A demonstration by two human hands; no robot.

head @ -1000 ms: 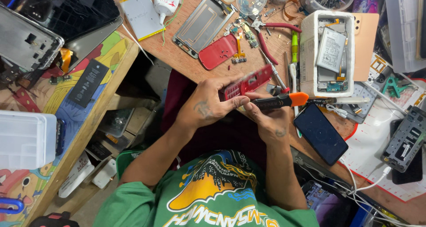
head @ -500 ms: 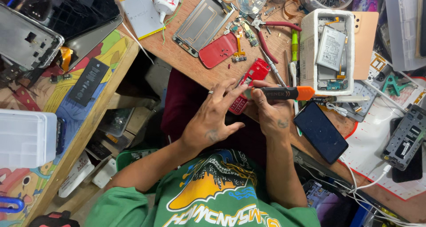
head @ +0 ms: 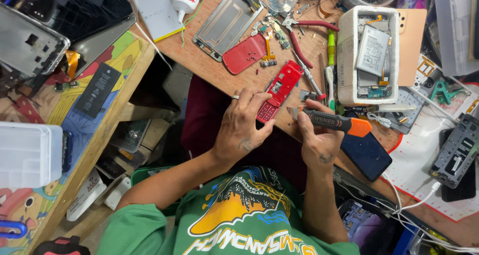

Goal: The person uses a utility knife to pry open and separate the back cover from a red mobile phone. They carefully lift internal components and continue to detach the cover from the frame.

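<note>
Wooden workbench: brown top, crowded with phone parts and tools.
White foam tray: upper right of the bench, holds a grey battery and a small circuit board.
Silver phone frame: flat, upper centre, just above the red back cover.
Dark phone: face up, just right of the right hand.
Left hand: ring on one finger; fingers closed around the lower end of the red phone body.
Red phone body: long, opened, tilted, lower end in the left hand at the bench's near edge, upper end toward the pliers.
Right hand: closed on a black opener tool with orange end, metal tip just beside the red phone body.
</note>
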